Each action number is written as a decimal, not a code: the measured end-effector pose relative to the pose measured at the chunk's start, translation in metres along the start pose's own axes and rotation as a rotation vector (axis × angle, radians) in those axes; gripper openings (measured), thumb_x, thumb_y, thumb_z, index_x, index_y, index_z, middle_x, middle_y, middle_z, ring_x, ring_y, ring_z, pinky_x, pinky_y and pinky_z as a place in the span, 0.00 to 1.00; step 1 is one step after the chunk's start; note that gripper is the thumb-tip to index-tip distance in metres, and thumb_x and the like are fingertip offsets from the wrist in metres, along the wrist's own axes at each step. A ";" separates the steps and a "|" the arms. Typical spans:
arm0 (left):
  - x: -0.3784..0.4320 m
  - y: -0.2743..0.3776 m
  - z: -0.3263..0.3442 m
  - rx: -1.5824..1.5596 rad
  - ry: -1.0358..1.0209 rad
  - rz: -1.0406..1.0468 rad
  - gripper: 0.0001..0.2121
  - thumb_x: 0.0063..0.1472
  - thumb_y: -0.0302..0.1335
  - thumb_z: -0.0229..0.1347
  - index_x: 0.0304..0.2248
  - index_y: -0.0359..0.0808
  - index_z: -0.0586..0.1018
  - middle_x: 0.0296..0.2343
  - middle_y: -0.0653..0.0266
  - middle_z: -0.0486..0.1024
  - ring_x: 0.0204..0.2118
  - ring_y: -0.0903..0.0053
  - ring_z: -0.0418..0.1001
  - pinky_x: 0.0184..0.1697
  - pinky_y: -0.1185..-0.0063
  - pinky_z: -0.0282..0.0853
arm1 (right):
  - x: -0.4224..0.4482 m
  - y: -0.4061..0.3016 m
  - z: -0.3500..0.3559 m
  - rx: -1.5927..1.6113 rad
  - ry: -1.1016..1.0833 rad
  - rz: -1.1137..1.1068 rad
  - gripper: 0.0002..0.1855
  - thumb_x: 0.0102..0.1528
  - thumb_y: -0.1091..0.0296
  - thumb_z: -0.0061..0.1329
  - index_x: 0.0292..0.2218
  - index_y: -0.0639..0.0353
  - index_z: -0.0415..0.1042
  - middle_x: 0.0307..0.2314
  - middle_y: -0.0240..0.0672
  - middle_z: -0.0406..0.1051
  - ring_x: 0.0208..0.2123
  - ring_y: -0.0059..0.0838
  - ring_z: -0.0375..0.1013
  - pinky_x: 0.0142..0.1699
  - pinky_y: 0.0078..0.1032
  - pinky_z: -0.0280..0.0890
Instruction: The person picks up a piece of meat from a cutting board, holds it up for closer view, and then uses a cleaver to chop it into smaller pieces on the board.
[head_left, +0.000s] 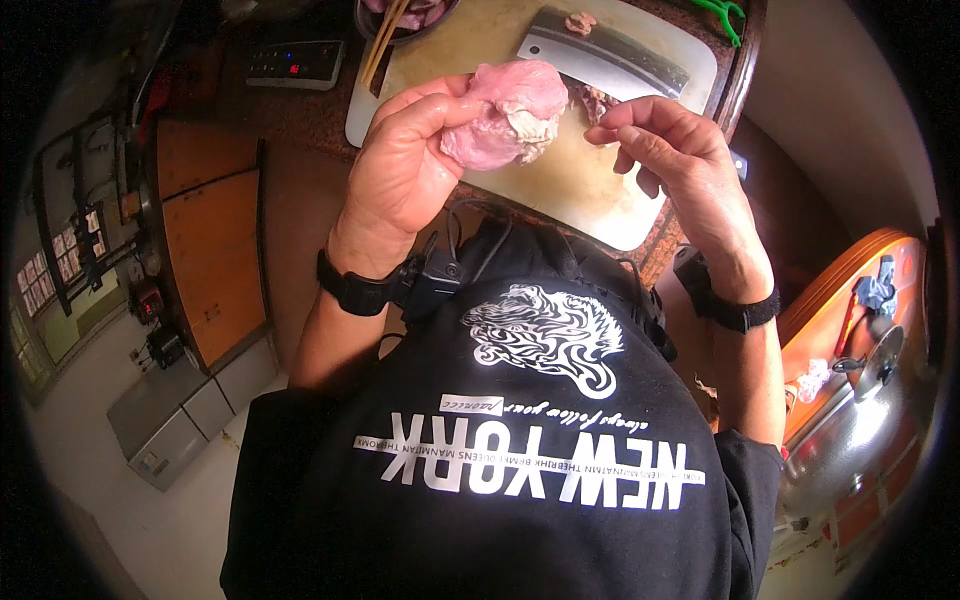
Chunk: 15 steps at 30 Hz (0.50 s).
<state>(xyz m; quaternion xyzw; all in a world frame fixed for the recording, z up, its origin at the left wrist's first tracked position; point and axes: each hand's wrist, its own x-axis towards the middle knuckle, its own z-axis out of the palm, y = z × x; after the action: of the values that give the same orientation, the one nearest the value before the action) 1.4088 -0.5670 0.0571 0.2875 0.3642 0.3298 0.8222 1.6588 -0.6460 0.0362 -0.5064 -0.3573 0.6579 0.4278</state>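
My left hand (409, 154) grips a piece of pink raw meat (517, 112) between thumb and fingers, raised over a pale cutting board (630, 217). Whitish fat or tissue shows on the meat's right side. Just right of it is my right hand (660, 142), its thumb and forefinger close together; whether a small scrap lies between them I cannot tell. Behind those fingertips, a heap of darker meat scraps (595, 103) rests on the board. A cleaver (607, 56) lies flat across the board's far part, with a small bit of meat (580, 23) on or beside its blade.
At the board's far left stands a bowl of meat (409, 16), with wooden chopsticks (385, 41) across its rim. A control panel with lit marks (295, 64) lies further left on the dark counter. A green plastic tool (721, 16) is at the far right corner.
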 end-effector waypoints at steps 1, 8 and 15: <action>0.001 -0.001 0.002 -0.009 0.020 0.008 0.12 0.60 0.18 0.46 0.43 0.22 0.72 0.40 0.55 0.75 0.44 0.72 0.74 0.53 0.73 0.67 | 0.001 0.001 0.000 -0.014 -0.005 0.001 0.07 0.59 0.71 0.46 0.38 0.60 0.73 0.32 0.29 0.77 0.28 0.13 0.68 0.29 0.12 0.58; 0.002 0.000 -0.003 -0.259 -0.018 -0.075 0.11 0.60 0.19 0.47 0.41 0.25 0.74 0.39 0.57 0.75 0.46 0.72 0.73 0.56 0.71 0.66 | -0.002 -0.002 -0.001 -0.173 0.063 -0.024 0.07 0.60 0.71 0.45 0.38 0.64 0.72 0.31 0.31 0.76 0.30 0.16 0.69 0.33 0.16 0.64; 0.006 -0.002 -0.023 -0.521 -0.131 -0.117 0.15 0.62 0.20 0.42 0.48 0.21 0.67 0.47 0.48 0.71 0.53 0.64 0.68 0.61 0.65 0.60 | -0.005 0.015 -0.016 -0.331 0.124 -0.074 0.07 0.60 0.72 0.45 0.38 0.66 0.71 0.28 0.33 0.75 0.30 0.18 0.70 0.36 0.18 0.66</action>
<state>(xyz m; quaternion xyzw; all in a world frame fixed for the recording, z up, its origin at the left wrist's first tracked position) 1.3943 -0.5589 0.0403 0.0652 0.2291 0.3450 0.9079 1.6719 -0.6560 0.0211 -0.5959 -0.4519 0.5417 0.3838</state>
